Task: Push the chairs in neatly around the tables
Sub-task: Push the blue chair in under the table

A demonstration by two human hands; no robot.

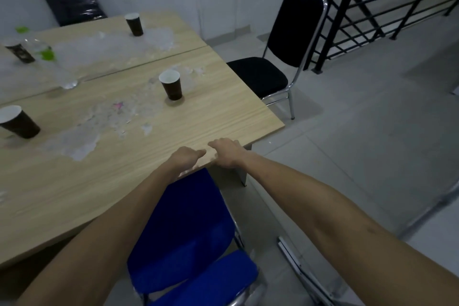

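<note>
Both my arms reach forward over a blue chair [188, 226], whose seat sits partly under the near edge of the wooden table [223, 117]. My left hand [186, 158] rests on the tabletop near the corner with its fingers curled. My right hand [227, 154] lies beside it, folded over the table's edge. A black chair [293, 32] stands at the table's right end, its seat just touching the edge and angled. Another black chair [72, 0], wrapped in plastic, stands against the far side by the wall.
Several dark paper cups [171, 84] and a plastic bottle [49, 62] stand on the worn tabletop. A black stair railing [387, 7] runs at the back right. A metal folding frame [303, 273] lies on the tiled floor near my right arm.
</note>
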